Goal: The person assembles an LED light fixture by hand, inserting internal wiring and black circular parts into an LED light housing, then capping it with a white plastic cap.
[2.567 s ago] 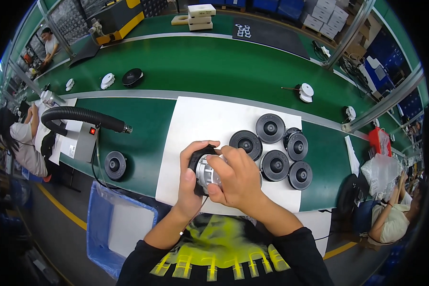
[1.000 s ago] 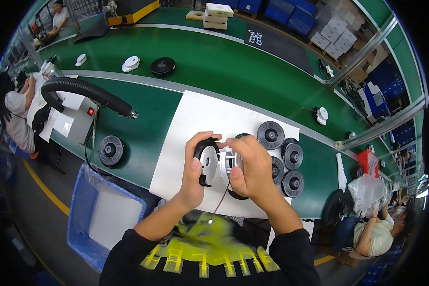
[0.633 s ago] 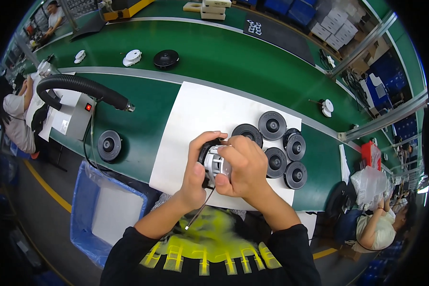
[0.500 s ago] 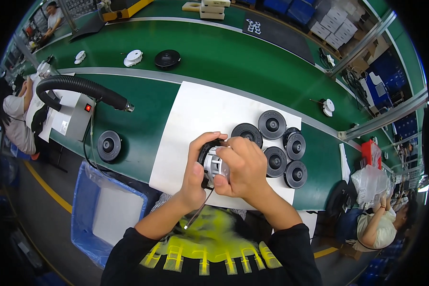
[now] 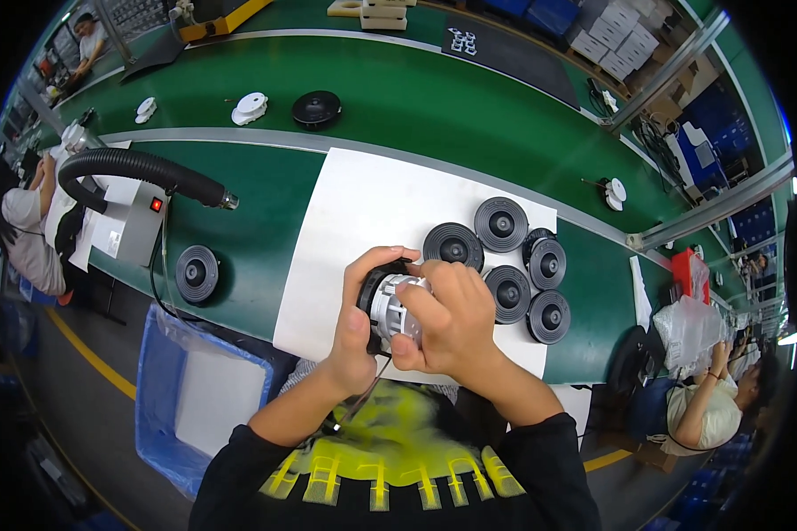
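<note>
In front of my body, above the near part of a white sheet (image 5: pixel 363 199), both hands hold one assembly: a white ribbed plastic part (image 5: pixel 388 305) set against a black round housing (image 5: pixel 368 296). My left hand (image 5: pixel 352 345) wraps round the black housing from the left. From the right, my right hand (image 5: pixel 456 319) grips the white part, its thumb and fingers pressed on it. A thin dark cable (image 5: pixel 360 404) with a small light-coloured end hangs below the assembly. Beyond my right hand, several black ringed discs (image 5: pixel 501 224) lie grouped on the sheet. My fingers cover part of the joint.
Left on the green bench are another black disc (image 5: pixel 197 273) and a grey box (image 5: pixel 133 221) with a flexible black hose (image 5: pixel 150 162). A blue-lined bin (image 5: pixel 155 398) stands below. Across a metal rail, a green belt (image 5: pixel 416 93) carries a black disc (image 5: pixel 316 108) and white parts (image 5: pixel 250 108). People sit either side.
The assembly has turned slightly in my hands, so more of the white part shows. The cable end has swung a little left. Pieces on the belt have shifted right against the bench.
</note>
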### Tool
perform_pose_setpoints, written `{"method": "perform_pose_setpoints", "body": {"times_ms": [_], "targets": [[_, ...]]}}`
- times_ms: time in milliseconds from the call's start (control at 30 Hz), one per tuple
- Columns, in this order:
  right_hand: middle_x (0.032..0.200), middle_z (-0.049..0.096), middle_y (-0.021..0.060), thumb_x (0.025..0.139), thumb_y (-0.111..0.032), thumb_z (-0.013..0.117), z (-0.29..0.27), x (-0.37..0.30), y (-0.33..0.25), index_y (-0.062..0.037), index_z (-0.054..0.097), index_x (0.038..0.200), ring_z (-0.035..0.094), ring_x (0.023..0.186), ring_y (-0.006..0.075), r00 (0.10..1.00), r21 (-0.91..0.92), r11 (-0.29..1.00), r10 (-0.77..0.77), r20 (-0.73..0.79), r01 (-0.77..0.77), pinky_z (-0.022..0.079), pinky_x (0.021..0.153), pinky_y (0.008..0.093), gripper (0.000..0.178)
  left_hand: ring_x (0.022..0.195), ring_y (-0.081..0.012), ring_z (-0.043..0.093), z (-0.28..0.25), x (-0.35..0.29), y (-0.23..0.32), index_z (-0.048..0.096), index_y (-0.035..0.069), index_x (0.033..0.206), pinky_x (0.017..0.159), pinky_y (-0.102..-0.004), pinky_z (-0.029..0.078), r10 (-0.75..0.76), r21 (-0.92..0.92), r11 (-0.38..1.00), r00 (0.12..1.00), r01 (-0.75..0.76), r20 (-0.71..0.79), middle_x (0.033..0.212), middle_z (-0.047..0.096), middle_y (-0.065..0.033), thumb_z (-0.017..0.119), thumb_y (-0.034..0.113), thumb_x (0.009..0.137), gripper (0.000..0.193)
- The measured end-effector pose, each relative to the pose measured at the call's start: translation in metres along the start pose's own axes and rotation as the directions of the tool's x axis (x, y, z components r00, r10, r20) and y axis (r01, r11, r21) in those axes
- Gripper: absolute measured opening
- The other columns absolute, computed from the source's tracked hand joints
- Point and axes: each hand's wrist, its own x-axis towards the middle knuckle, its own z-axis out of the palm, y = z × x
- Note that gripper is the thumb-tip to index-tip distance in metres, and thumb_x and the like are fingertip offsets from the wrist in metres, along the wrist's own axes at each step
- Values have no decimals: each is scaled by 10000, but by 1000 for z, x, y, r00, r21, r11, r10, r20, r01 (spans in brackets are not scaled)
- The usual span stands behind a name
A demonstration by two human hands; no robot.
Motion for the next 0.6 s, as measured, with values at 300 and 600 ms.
{"method": "perform_pose_setpoints", "body": {"times_ms": [300, 600], "targets": [[861, 505, 81, 812, -448, 582, -4, 3, 5, -113, 581, 1045, 473, 661, 230, 997, 35, 999, 28, 72, -31, 346, 587, 346, 408, 1185, -239, 486, 7, -9, 3, 293, 8, 1391, 1015, -369, 391, -90, -50, 995, 996, 89, -25, 1326, 438, -191, 306, 541, 993, 665], [924, 558, 139, 859, -453, 561, -12, 2, 1, -74, 555, 1051, 509, 688, 277, 993, -13, 1000, 3, 121, -1, 371, 599, 391, 425, 1169, -228, 482, 3, -5, -6, 317, 14, 1384, 1017, -365, 379, -27, -17, 999, 999, 27, -24, 1327, 433, -171, 303, 553, 990, 668]]}}
